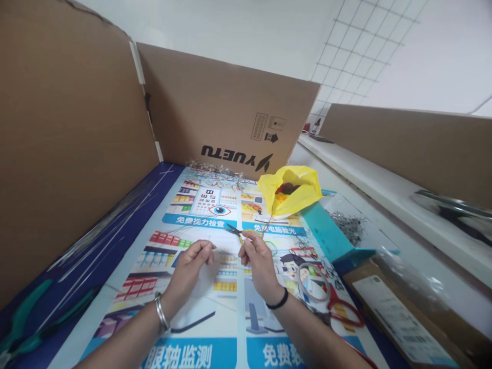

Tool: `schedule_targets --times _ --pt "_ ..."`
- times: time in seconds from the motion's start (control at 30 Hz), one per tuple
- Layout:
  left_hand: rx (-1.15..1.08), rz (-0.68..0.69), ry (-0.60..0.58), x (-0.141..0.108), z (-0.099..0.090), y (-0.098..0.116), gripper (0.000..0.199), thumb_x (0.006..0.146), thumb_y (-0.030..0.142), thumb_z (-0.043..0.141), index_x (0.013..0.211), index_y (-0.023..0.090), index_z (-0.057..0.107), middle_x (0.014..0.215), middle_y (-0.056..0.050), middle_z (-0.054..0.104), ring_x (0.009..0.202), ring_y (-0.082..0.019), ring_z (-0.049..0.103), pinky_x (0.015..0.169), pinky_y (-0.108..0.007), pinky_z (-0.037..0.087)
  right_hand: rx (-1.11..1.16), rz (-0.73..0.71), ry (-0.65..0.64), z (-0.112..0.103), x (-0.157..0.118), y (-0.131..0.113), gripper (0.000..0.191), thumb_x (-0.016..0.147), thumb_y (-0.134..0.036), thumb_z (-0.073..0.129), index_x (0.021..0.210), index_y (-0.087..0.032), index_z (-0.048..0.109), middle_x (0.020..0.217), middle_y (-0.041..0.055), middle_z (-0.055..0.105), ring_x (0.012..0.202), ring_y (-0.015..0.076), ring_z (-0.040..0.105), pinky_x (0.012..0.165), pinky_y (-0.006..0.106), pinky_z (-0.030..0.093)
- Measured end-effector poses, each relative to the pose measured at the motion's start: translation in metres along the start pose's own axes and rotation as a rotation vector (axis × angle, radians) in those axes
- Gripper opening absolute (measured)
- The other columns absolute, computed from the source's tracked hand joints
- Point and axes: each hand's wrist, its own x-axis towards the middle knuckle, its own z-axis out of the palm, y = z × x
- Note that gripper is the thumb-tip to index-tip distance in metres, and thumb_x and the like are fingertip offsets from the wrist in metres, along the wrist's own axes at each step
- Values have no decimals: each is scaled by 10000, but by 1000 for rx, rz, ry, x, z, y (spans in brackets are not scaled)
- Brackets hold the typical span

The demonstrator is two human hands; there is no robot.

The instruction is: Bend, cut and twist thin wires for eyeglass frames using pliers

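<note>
My left hand (pixel 198 257) is closed in a pinch above the printed sheet; a faint thin line near its fingertips may be wire. Opposite it, my right hand (pixel 259 262) has its fingers pressed together, and what they hold is too small to make out. Small pliers (pixel 233 230) with dark jaws and yellow handles show just beyond the right fingers, which partly cover the handles. Whether the hand touches them I cannot tell. Loose thin wires (pixel 303 246) lie to the right of that hand.
Cardboard panels (pixel 215 102) wall the left and back. A yellow bag (pixel 307 192) with colourful contents stands at back right. Red-handled scissors (pixel 351 313) and a wire coil (pixel 326 287) lie by my right forearm. Green-handled pliers (pixel 28 312) and straight wires (pixel 103 241) lie left; a cardboard box (pixel 369 274) sits right.
</note>
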Motion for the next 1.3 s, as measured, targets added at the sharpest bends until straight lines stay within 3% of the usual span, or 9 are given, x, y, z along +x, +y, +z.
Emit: schedule_targets --times 0.2,0.33,0.6,0.77,0.87,1.07,1.17,1.3 --pt "-119 -30 15 -1 1 -2 272 824 398 543 662 179 536 640 -2 497 667 -142 489 709 -247 379 -67 -4 -70 -1 -2 0 264 828 -415 547 947 -187 607 589 -24 569 470 81 453 477 217 358" --pt "-228 -108 -60 -2 1 -1 207 820 388 552 803 185 590 564 25 439 635 -142 493 668 -254 375 -107 1 -107 -2 -1 2 246 822 -406 550 911 -191 629 598 -20 574 482 83 467 486 218 370" --pt "-40 -102 -81 -2 -2 -3 206 818 384 559 821 193 635 605 -4 541 607 -127 440 606 -248 336 -176 -23 -140 -4 0 5 260 836 -409 525 951 -203 633 612 -33 502 494 85 459 491 223 387" --pt "-274 -144 -111 -4 1 1 182 817 363 574 783 187 606 561 31 459 582 -105 430 679 -257 385 -246 -46 -206 -3 -2 5 229 834 -390 540 901 -204 656 566 -35 477 510 98 439 510 237 368" --pt "-459 -191 -133 -7 5 6 172 836 338 556 769 182 583 521 55 379 529 -85 375 751 -306 424 -93 -14 -205 0 -4 3 196 824 -375 570 871 -207 660 571 -31 475 565 111 465 574 252 381" --pt "-691 -236 -72 -6 10 10 156 841 318 556 768 179 554 496 76 270 460 -57 259 575 -228 380 551 225 -196 12 -13 -1 122 805 -321 620 870 -218 618 559 -68 358 567 97 456 692 315 450" --pt "-686 -243 -90 -5 10 9 154 844 291 551 748 171 547 491 77 240 449 -53 231 514 -204 317 598 248 -210 14 -17 0 107 799 -295 633 858 -206 625 552 -73 352 534 81 413 680 319 463" --pt "-503 -245 -136 -6 9 8 153 849 295 542 775 165 577 488 69 281 469 -61 301 527 -211 311 495 208 -221 13 -16 1 126 797 -303 631 843 -186 638 518 -71 376 519 82 402 637 300 461"
